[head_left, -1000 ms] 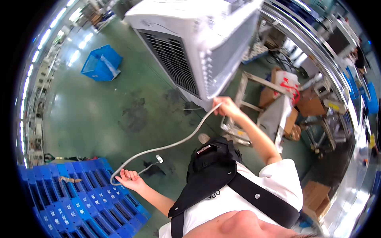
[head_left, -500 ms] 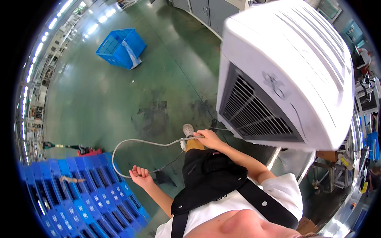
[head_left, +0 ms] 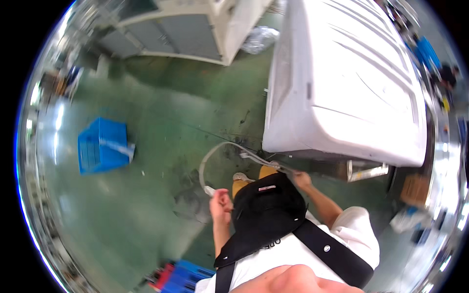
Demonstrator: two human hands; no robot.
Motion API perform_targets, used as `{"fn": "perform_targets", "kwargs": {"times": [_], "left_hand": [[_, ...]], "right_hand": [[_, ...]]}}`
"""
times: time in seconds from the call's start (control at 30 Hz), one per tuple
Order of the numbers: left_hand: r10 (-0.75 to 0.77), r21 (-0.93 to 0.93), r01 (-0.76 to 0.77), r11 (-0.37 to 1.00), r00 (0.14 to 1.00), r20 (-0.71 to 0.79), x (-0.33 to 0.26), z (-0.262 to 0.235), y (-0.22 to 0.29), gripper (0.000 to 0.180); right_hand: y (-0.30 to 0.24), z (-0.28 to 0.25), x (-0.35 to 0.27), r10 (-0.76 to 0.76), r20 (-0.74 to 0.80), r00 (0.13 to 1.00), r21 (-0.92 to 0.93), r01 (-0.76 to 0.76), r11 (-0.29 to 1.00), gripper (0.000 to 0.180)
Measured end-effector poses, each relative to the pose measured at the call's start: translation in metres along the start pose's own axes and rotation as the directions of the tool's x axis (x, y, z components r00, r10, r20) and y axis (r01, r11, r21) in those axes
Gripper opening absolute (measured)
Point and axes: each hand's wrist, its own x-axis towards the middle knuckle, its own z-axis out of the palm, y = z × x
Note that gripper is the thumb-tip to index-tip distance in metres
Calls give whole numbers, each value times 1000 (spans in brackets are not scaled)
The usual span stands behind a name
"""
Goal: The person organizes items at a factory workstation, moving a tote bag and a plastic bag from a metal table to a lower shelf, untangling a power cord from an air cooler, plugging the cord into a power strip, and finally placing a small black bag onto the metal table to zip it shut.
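Beside the white appliance (head_left: 342,83), left hand (head_left: 221,201) fingers curled around grey cord (head_left: 215,158), right hand (head_left: 301,179) pinching it.

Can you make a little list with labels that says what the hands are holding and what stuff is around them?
left hand: closed around one end of the grey cord
right hand: gripping the same cord near the big machine's lower edge
cord shape: curves in a loop between the two hands, above the floor
big machine: white appliance with a ribbed top, right in front of the person
floor: green, with dark stains
blue crate: on the floor, off to the left
black bag: strapped across the person's chest
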Motion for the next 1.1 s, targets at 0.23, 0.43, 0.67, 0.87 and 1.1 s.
{"fn": "perform_targets", "kwargs": {"times": [0.23, 0.43, 0.67, 0.87, 1.1], "left_hand": [[-479, 583, 231, 779, 819, 316, 5, 28, -11, 31], [-317, 772, 82, 630, 935, 160, 10, 57, -83, 28], [-262, 678, 128, 724, 960, 98, 7, 173, -168, 21], [-238, 692, 180, 699, 971, -13, 4, 215, -186, 23], [-249, 611, 165, 774, 967, 54, 6, 224, -189, 21]], "right_hand": [[108, -116, -20, 306, -638, 707, 382, -55, 923, 31], [73, -182, -7, 172, -453, 875, 119, -132, 984, 32], [69, -198, 3, -252, -351, 902, -28, 259, 966, 23], [44, -210, -8, -261, -198, 945, -141, 236, 961, 35], [48, -205, 12, -383, -195, 903, 130, 411, 902, 16]]}}
